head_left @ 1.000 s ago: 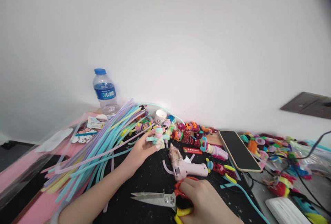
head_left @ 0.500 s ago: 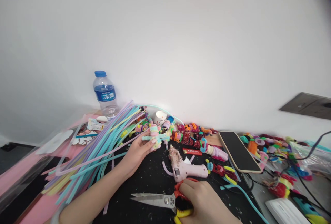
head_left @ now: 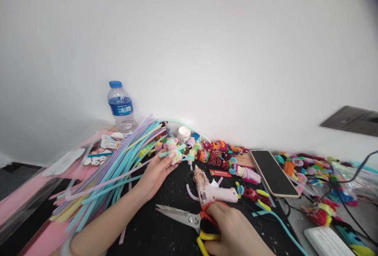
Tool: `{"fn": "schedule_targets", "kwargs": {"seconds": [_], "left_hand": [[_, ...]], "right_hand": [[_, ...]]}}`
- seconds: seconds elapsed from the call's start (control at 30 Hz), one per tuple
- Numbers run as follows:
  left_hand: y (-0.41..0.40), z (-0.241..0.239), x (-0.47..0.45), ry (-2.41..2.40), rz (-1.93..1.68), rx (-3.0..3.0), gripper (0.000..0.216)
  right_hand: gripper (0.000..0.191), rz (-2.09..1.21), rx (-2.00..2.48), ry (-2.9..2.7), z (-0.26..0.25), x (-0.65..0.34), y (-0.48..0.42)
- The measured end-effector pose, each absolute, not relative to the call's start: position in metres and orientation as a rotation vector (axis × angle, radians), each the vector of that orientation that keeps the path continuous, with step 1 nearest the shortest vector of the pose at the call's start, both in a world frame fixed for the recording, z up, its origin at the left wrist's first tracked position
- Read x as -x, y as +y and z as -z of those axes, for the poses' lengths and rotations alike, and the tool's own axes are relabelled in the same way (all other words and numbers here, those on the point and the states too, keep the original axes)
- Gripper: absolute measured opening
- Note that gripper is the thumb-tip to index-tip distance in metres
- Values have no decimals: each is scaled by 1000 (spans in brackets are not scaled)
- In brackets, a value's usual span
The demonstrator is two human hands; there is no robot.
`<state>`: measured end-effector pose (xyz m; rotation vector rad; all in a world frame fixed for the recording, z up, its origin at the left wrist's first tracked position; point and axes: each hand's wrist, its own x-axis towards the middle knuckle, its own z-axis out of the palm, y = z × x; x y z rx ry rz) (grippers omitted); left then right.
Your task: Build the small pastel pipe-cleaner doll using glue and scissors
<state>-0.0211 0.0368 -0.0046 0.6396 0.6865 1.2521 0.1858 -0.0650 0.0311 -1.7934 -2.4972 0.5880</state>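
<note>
My left hand (head_left: 153,173) reaches across the black mat and pinches a small pastel pipe-cleaner figure (head_left: 173,150) at its fingertips, close to the pile of finished figures (head_left: 212,151). My right hand (head_left: 230,228) is closed round the red and yellow handles of the scissors (head_left: 189,218); their blades point left and are tilted slightly up off the mat. A pink glue gun (head_left: 214,191) lies just above my right hand.
A fan of long pastel pipe cleaners (head_left: 118,161) lies to the left of my left hand. A water bottle (head_left: 120,108) and a small white cup (head_left: 183,133) stand by the wall. A phone (head_left: 270,171), a red lighter (head_left: 220,173) and cables (head_left: 348,208) sit on the right.
My left hand has carried the pastel figure a little up and to the left. My right hand has lifted and turned the scissors, so the blades now angle upward.
</note>
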Motion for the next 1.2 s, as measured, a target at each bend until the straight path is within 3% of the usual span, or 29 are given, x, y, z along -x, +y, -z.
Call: {"fn": "schedule_targets", "kwargs": {"seconds": [0.17,0.3,0.43,0.6,1.13,1.2], "left_hand": [[36,4,20,685,-1237,-637,34],[36,3,20,689,-1226,-649,36],[34,1,20,694,-1203,-684,38],[31,2,20,754,-1183,-770,40],[23,-4,13,708,-1186,-834,42],[22,-3,13,731,-1168,-821,42]], "right_hand": [[28,-653,1708,-2590,-27,-180,-70],[17,-640,1558,-2666,-14,-175,-75],[36,-585,1533,-2582,-6,-172,-76],[38,-571,1505,-2462,0,-168,-75],[29,-494,1728,-2492,-21,-151,-64],[12,-499,1670,-2510,-34,-155,-55]]}}
